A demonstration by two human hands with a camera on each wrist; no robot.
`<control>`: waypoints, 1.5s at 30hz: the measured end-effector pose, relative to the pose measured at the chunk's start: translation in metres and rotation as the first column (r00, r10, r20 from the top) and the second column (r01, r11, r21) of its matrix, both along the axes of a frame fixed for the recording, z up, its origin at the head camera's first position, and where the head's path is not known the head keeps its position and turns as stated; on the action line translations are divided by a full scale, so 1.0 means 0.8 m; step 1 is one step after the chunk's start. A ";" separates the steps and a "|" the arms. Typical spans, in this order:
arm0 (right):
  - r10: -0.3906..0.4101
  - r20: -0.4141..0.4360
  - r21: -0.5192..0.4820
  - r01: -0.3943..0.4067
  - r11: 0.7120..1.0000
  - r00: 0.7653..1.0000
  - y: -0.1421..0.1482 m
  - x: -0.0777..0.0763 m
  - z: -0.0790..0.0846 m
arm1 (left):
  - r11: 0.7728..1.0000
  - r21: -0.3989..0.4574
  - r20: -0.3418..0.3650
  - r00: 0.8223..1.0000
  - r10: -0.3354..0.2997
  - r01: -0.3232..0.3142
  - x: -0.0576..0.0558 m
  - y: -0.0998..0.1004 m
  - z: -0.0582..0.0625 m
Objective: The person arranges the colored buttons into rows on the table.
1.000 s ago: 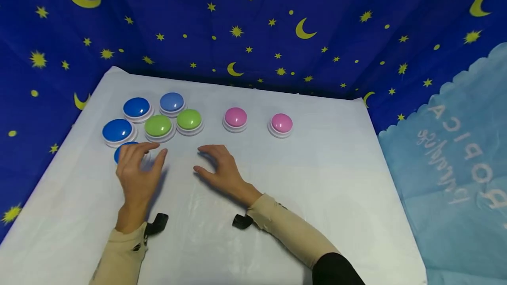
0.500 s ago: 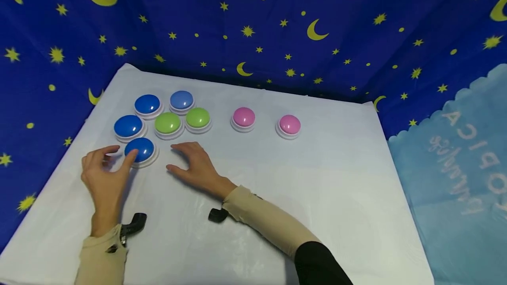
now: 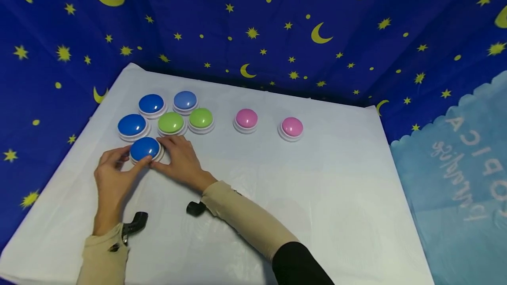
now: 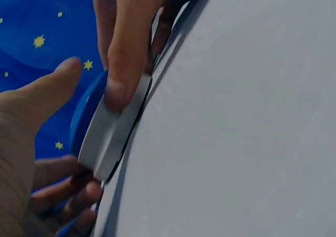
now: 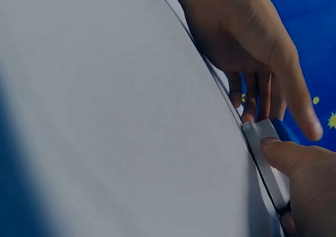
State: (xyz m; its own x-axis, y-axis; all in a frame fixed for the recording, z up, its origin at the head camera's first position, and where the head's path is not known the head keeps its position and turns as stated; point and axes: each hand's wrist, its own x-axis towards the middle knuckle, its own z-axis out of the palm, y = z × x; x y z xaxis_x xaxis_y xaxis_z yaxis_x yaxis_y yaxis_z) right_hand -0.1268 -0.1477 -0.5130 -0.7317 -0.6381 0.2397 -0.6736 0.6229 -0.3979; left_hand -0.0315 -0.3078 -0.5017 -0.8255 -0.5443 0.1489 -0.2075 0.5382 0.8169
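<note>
A domed blue push button (image 3: 144,148) on a white round base stands at the front of the button group, between both hands. My right hand (image 3: 180,162) grips its right side; in the right wrist view the right thumb (image 5: 283,155) presses on the white base (image 5: 266,158). On the left side, my left hand (image 3: 115,175) has its fingertips right at the base's edge. Its thumb (image 4: 55,92) is held out, apart from the blue dome in the left wrist view. The far side of the base is hidden by the hands.
Behind are two more dark blue buttons (image 3: 132,125), a lighter blue one (image 3: 185,100) and two green ones (image 3: 200,118). Two pink buttons (image 3: 247,118) stand apart to the right. The white table (image 3: 336,197) meets a star-patterned blue cloth (image 3: 277,12) at the back.
My left hand has moved off the front blue button to its left side. My right hand has come leftward and now grips the button's right side. The view has shifted slightly.
</note>
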 end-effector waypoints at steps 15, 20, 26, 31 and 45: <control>0.014 0.031 -0.061 -0.012 0.998 0.999 0.004 0.001 -0.002 | 0.995 -0.041 0.059 0.994 -0.091 0.093 0.005 -0.008 0.002; 0.028 0.035 -0.106 -0.024 0.994 0.999 0.013 0.000 -0.003 | 0.997 -0.007 0.055 0.996 -0.075 0.075 0.007 -0.003 0.005; 0.061 0.078 -0.206 -0.044 0.978 0.995 0.042 0.005 -0.004 | 0.994 0.040 0.055 0.993 -0.103 0.101 0.015 0.018 0.006; 0.047 0.099 -0.271 -0.019 0.962 0.994 0.079 0.010 0.002 | 0.986 0.039 -0.009 0.987 -0.161 0.161 0.010 0.047 0.004; 0.003 0.184 -0.380 0.068 0.923 0.983 0.205 0.030 0.000 | 0.919 0.101 -0.096 0.923 -0.372 0.381 -0.001 0.143 -0.005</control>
